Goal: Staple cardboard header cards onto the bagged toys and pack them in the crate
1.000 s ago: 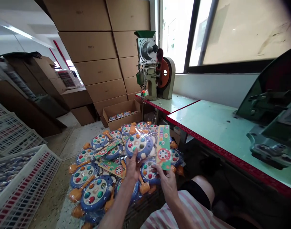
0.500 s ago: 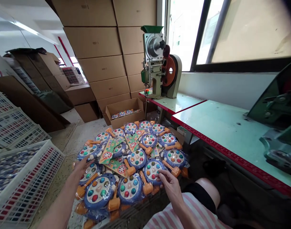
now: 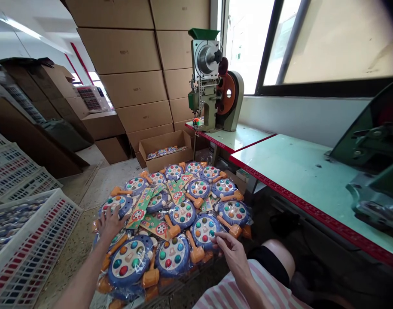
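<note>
Across the lower centre of the frame we log a pile of plastic-bagged blue toys [image 3: 182,213] with orange mallets [image 3: 196,255], our left hand [image 3: 110,224] spread open over its left side, our right hand [image 3: 231,249] half-curled at one toy's right rim, grip not discernible.

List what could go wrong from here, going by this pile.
1. Slide-off: the left grip, fingers spread, is at a bagged toy on the pile's left side; a careless push might send it over the edge.
2. Snagging: an orange hammer lies close between neighbouring toys, so lifting one could drag another.
3. Slipping: the clear plastic looks glossy, so a light pinch may not hold.
</note>
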Motion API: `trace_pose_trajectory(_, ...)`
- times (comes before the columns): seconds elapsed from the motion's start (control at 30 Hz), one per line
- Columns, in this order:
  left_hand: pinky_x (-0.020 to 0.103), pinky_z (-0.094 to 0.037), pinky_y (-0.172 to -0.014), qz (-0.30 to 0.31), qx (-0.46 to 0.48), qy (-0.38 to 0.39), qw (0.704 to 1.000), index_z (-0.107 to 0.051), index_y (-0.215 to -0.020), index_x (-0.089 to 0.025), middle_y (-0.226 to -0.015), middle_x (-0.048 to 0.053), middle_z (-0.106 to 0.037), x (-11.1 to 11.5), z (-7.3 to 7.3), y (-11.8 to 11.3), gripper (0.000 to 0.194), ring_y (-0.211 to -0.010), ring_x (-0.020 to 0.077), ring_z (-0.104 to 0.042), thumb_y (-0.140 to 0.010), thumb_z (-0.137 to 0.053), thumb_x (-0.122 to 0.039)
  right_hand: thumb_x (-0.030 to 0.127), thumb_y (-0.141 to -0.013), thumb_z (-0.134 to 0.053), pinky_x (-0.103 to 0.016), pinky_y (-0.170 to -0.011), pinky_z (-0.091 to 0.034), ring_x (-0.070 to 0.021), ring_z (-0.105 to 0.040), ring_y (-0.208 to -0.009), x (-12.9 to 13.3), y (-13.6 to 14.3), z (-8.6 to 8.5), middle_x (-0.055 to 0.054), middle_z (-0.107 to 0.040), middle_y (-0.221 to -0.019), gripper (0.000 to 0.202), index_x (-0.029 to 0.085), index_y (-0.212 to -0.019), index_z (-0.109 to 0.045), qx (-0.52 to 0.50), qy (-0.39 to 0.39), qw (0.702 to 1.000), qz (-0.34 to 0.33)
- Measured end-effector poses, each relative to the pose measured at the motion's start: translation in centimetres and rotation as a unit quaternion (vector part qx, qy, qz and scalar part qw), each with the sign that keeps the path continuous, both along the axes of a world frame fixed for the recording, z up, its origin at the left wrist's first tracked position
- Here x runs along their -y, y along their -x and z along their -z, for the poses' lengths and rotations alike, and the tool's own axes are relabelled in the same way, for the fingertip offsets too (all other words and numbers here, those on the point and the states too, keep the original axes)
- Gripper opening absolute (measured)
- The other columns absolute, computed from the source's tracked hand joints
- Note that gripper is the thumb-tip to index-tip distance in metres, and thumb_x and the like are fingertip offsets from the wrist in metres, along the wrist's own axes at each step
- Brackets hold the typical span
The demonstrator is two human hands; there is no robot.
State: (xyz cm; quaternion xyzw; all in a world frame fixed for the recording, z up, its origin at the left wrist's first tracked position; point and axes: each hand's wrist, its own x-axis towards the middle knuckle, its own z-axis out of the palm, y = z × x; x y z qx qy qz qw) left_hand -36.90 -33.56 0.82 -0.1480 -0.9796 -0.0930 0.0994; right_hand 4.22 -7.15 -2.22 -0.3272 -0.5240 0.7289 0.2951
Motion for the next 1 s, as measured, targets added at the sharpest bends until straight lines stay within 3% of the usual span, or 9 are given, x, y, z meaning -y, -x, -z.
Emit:
trace_pose_trajectory(0.23,0.061,-0.019,-0.118,0.019,-0.028,0.013,0.999,-0.047,-0.151,-0.017,-0.166,0.019,-0.03,0.0,2.2,0.4,0.064,-0.153,0.0446,-0.02,-0.096,-0.052,-0.048,0.072,-0.063,-0.081,-0.03,-0.052,-0.045,-0.0275,-0.07,-0.069,0.5,-0.3,0.1,-0.009,-0.077,-0.077,0.059,0.018,-0.088,-0.078,0.006,0.007,0.999,0.044)
trace_pose_trajectory(0.37,0.062,-0.016,-0.119,0.01,-0.034,-0.039,0.999,-0.05,-0.148,-0.013,-0.165,0.021,-0.031,-0.6,0.9,-0.7,0.062,-0.153,0.0457,-0.018,-0.095,-0.052,-0.045,0.069,-0.064,-0.082,-0.029,-0.053,-0.045,-0.026,-0.07,-0.069,0.3,-1.0,0.1,-0.009,-0.077,-0.077,0.059,0.017,-0.089,-0.078,0.002,0.014,0.999,0.04)
trace_pose_trajectory(0.47,0.055,-0.018,-0.122,0.069,-0.033,-0.171,0.982,-0.056,-0.14,-0.012,-0.162,0.019,-0.038,-2.8,-1.1,-3.1,0.054,-0.151,0.0407,-0.025,-0.093,-0.05,-0.037,0.064,-0.065,-0.085,-0.028,-0.054,-0.046,-0.0237,-0.07,-0.068,-0.7,-2.8,-0.3,-0.009,-0.077,-0.079,0.056,0.015,-0.091,-0.079,0.002,0.016,0.999,0.045)
trace_pose_trajectory(0.53,0.051,-0.026,-0.121,0.158,0.036,-0.283,0.945,-0.063,-0.132,-0.015,-0.151,0.017,-0.052,-5.2,-2.1,-6.0,0.048,-0.145,0.039,-0.038,-0.09,-0.053,-0.036,0.062,-0.062,-0.087,-0.028,-0.054,-0.048,-0.0226,-0.07,-0.067,-2.1,-4.9,-0.7,-0.01,-0.077,-0.079,0.056,0.015,-0.091,-0.079,0.007,0.017,0.999,0.05)
trace_pose_trajectory(0.63,0.04,-0.053,-0.099,0.258,0.115,-0.3,0.911,-0.07,-0.122,-0.023,-0.117,0.01,-0.074,-10.3,-2.0,-12.3,0.039,-0.107,0.03,-0.069,-0.089,-0.058,-0.04,0.058,-0.058,-0.091,-0.028,-0.056,-0.052,-0.0219,-0.07,-0.068,-4.9,-9.1,-1.6,-0.01,-0.078,-0.082,0.058,0.014,-0.094,-0.08,0.026,0.004,0.996,0.089)
trace_pose_trajectory(0.7,0.035,-0.057,-0.087,0.327,0.167,-0.302,0.88,-0.074,-0.115,-0.027,-0.101,0.005,-0.078,-14.1,-1.2,-17.5,0.031,-0.09,0.0251,-0.073,-0.089,-0.062,-0.04,0.057,-0.06,-0.091,-0.028,-0.059,-0.054,-0.0217,-0.071,-0.071,-6.8,-12.6,-2.7,-0.011,-0.079,-0.086,0.058,0.015,-0.098,-0.08,0.049,-0.026,0.99,0.133)
trace_pose_trajectory(0.8,0.032,-0.057,-0.076,0.446,0.295,-0.328,0.779,-0.078,-0.11,-0.027,-0.09,0.006,-0.078,-19.3,-0.2,-25.5,0.026,-0.078,0.0234,-0.072,-0.091,-0.064,-0.037,0.057,-0.062,-0.09,-0.029,-0.061,-0.056,-0.0217,-0.071,-0.072,-8.9,-18.3,-5.6,-0.01,-0.079,-0.086,0.057,0.015,-0.099,-0.08,0.075,-0.084,0.97,0.215)
trace_pose_trajectory(0.9,0.031,-0.058,-0.075,0.516,0.38,-0.317,0.699,-0.079,-0.105,-0.027,-0.089,0.007,-0.078,-23.3,0.1,-32.2,0.023,-0.078,0.0235,-0.073,-0.091,-0.066,-0.04,0.057,-0.067,-0.086,-0.03,-0.065,-0.056,-0.0215,-0.071,-0.072,-10.5,-24.3,-9.3,-0.01,-0.079,-0.086,0.054,0.015,-0.1,-0.079,0.093,-0.164,0.929,0.32)
trace_pose_trajectory(1.0,0.032,-0.06,-0.076,0.559,0.433,-0.285,0.647,-0.079,-0.105,-0.029,-0.09,0.006,-0.079,-26.7,0.1,-37.0,0.026,-0.079,0.0246,-0.074,-0.089,-0.068,-0.047,0.058,-0.074,-0.081,-0.034,-0.074,-0.056,-0.0214,-0.071,-0.076,-13.0,-31.0,-12.6,-0.008,-0.078,-0.087,0.049,0.017,-0.1,-0.077,0.129,-0.262,0.852,0.434)
